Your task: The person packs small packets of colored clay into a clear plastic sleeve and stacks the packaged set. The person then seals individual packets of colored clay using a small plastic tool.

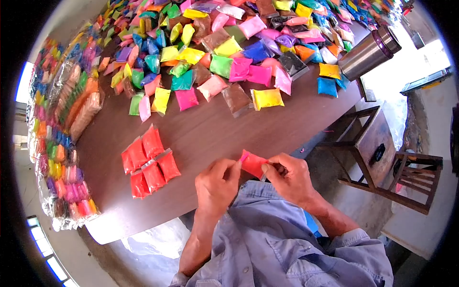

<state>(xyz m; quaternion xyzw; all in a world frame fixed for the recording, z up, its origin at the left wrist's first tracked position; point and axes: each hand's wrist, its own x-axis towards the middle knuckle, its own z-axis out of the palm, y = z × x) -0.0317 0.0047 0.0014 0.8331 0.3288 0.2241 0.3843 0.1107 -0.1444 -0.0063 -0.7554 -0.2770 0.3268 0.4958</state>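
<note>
Between my two hands, near the table's front edge, is a small red packet [253, 163] in clear plastic. My left hand [219, 184] is closed in a pinch at its left end, where a small magenta bit [245, 156] shows by the fingertips; I cannot tell what that bit is. With thumb and fingers pressed together, my right hand [289, 177] grips the packet's right end. Left of my hands, several similar red packets [151, 170] lie side by side in two rows on the brown table [205, 134].
A large heap of packets in many colours [210, 57] covers the far side. Bundled packets in clear wrap [79, 107] line the left edge. A steel flask [368, 52] stands at the back right. A wooden stool [377, 148] and a chair [418, 179] stand beyond the right edge.
</note>
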